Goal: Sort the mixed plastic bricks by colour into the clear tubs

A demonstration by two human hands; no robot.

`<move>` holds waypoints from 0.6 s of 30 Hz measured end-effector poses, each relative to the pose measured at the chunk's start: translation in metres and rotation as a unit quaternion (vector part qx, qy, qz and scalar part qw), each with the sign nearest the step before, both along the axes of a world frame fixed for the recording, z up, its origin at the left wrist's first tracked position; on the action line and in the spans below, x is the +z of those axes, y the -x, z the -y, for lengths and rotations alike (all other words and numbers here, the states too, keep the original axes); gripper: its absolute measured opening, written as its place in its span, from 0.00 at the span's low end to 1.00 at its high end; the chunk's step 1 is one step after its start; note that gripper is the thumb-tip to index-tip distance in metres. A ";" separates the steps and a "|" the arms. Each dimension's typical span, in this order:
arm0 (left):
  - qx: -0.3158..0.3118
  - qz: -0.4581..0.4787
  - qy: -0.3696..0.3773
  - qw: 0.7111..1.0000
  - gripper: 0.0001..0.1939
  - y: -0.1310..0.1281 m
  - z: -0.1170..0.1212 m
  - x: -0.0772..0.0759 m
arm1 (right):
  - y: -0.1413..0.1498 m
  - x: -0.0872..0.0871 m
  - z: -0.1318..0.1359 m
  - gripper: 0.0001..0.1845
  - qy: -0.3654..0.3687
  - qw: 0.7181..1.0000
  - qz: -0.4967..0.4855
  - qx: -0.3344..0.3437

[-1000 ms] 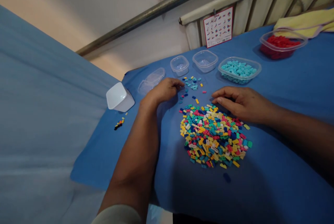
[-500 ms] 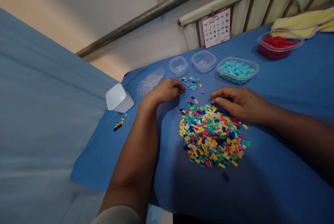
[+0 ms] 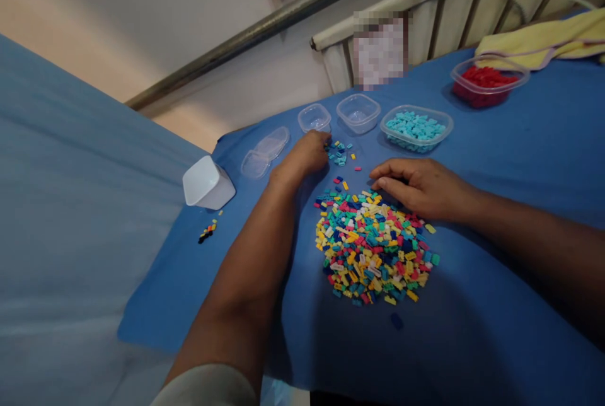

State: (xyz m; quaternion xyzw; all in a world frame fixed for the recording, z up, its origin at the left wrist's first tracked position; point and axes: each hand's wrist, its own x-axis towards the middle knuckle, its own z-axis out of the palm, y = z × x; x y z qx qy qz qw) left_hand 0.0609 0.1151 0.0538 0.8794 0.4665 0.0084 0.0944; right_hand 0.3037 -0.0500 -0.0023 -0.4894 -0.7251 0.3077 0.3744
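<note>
My left hand (image 3: 308,152) reaches over the table to a small group of mostly blue toy bricks (image 3: 339,155). Its fingers are bent together at the group's left edge; their tips are hidden, so whatever they may hold does not show. My right hand (image 3: 420,186) rests at the upper right edge of a large heap of mixed-colour toy bricks (image 3: 373,248). Its fingers are stretched out, the thumb is a little apart, and nothing shows between them. A few loose bricks, including a pink one (image 3: 358,168), lie between the hands.
Two clear tubs (image 3: 358,113) stand behind my left hand. Farther right are a tub of light blue bricks (image 3: 416,127) and a tub of red pieces (image 3: 489,81). Clear lids (image 3: 265,152), a white container (image 3: 208,184) and several small bricks (image 3: 208,229) lie left.
My left hand has moved forward to the edge of the small brick group. The right hand stays by the heap. The whole view has shifted slightly.
</note>
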 end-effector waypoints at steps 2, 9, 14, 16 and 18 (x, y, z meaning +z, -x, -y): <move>-0.016 -0.030 0.002 0.999 0.28 -0.009 -0.003 0.001 | 0.000 0.001 0.000 0.13 -0.004 1.000 -0.002 0.001; -0.123 -0.040 0.012 0.992 0.34 -0.030 0.002 0.006 | 0.002 0.004 0.000 0.13 -0.007 1.000 -0.016 0.000; -0.185 -0.025 0.032 0.982 0.33 -0.024 0.015 0.013 | 0.002 0.004 -0.001 0.13 -0.004 1.000 -0.020 0.000; -0.173 0.011 0.008 0.985 0.34 -0.018 0.019 0.013 | 0.002 0.003 -0.001 0.13 -0.003 1.000 -0.021 0.000; -0.146 0.044 -0.027 0.988 0.33 -0.013 0.025 0.011 | 0.003 0.003 -0.001 0.13 -0.004 1.000 -0.021 -0.001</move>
